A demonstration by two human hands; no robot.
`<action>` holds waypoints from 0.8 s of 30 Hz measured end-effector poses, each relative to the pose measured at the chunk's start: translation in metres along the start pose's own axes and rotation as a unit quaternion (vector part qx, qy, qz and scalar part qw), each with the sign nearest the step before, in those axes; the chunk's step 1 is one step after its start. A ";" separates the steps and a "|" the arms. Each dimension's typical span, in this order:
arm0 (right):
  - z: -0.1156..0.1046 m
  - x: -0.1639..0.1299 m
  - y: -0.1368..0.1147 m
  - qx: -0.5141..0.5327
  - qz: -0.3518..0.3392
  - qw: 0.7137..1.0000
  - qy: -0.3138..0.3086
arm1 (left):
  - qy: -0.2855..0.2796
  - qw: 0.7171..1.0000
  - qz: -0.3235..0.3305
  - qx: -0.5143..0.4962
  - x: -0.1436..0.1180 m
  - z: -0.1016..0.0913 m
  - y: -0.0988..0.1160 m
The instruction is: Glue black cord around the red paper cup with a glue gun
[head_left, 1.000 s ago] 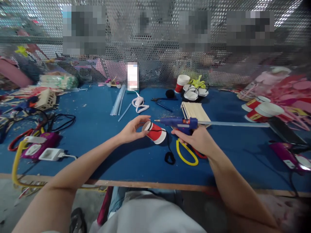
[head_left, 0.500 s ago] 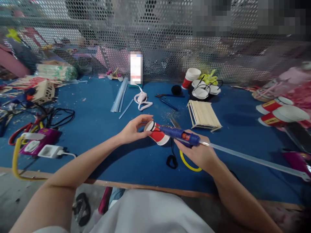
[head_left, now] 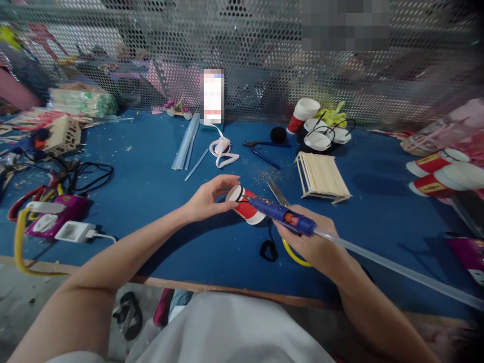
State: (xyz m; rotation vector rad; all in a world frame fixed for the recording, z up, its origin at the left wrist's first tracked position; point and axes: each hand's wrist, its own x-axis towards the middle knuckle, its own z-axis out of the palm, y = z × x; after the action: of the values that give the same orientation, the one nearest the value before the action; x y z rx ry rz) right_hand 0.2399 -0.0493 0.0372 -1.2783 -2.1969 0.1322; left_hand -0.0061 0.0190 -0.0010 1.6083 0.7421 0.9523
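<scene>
My left hand (head_left: pixel 214 199) grips a red and white paper cup (head_left: pixel 249 207) that lies tilted over the blue table. A thin black cord runs across the cup near its left end, and its other end hangs down to a black loop (head_left: pixel 269 250) on the table. In my right hand (head_left: pixel 312 237) is a blue hot glue gun (head_left: pixel 280 212), its nozzle at the cup beside the cord. A long clear glue stick (head_left: pixel 393 267) sticks out of the gun's back. Under the right hand lie scissors (head_left: pixel 278 192), whose blade and a yellow handle show.
Ahead lie white ribbon (head_left: pixel 221 147), clear glue sticks (head_left: pixel 186 143), pliers (head_left: pixel 264 145) and a small wooden-stick stand (head_left: pixel 323 175). Stacked paper cups (head_left: pixel 302 116) stand at the back; more cups (head_left: pixel 449 179) lie right. A purple power strip (head_left: pixel 60 214) is left. Perforated metal mesh (head_left: pixel 257 75) closes the back.
The view has shifted slightly. Both hands keep their hold, and the glue gun's nozzle remains at the cup, with the gun's rear a little lower and further right.
</scene>
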 end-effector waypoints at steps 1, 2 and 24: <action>0.000 0.000 0.000 -0.007 -0.011 1.000 0.003 | 0.000 1.000 0.001 0.000 0.000 0.000 0.000; 0.001 0.000 0.000 -0.012 -0.022 1.000 0.004 | 0.000 1.000 0.001 0.000 0.000 0.000 0.000; -0.003 0.001 -0.002 -0.058 -0.037 0.998 -0.007 | -0.007 1.000 0.010 0.003 -0.001 -0.003 -0.002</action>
State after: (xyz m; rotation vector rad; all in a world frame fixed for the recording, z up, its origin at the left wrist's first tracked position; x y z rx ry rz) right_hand 0.2393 -0.0505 0.0405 -1.2585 -2.2888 -0.0160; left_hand -0.0088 0.0201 -0.0029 1.6286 0.7221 0.9531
